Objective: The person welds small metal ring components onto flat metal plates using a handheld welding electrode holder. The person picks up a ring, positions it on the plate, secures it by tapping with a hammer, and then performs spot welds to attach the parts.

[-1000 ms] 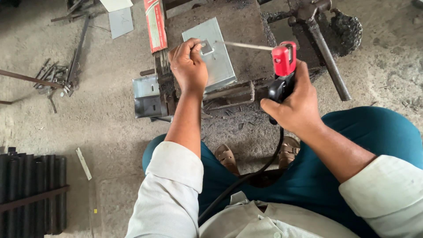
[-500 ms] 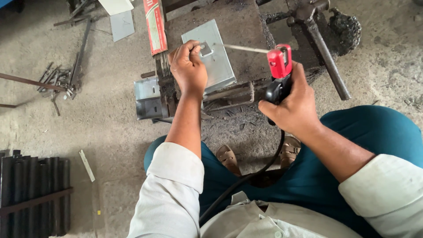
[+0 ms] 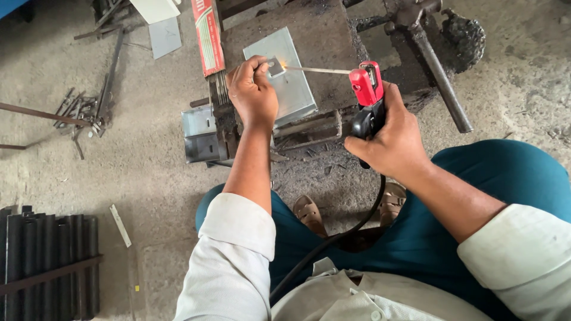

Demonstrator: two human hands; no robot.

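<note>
The left hand (image 3: 253, 89) pinches a small metal tab (image 3: 275, 66) on the grey box (image 3: 285, 77), top middle. The right hand (image 3: 389, 137) grips the red rod holder (image 3: 366, 86). The spark sits close; those fingers could burn.

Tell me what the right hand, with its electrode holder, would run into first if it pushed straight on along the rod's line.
The right hand aims the rod leftward. Its tip already sits at the small metal tab that the left hand pinches, a spark showing there. So the tab comes first, then probably the left fingers.

red electrode box (image 3: 207, 37) | long, narrow | beside left hand (image 3: 253, 95)
</note>
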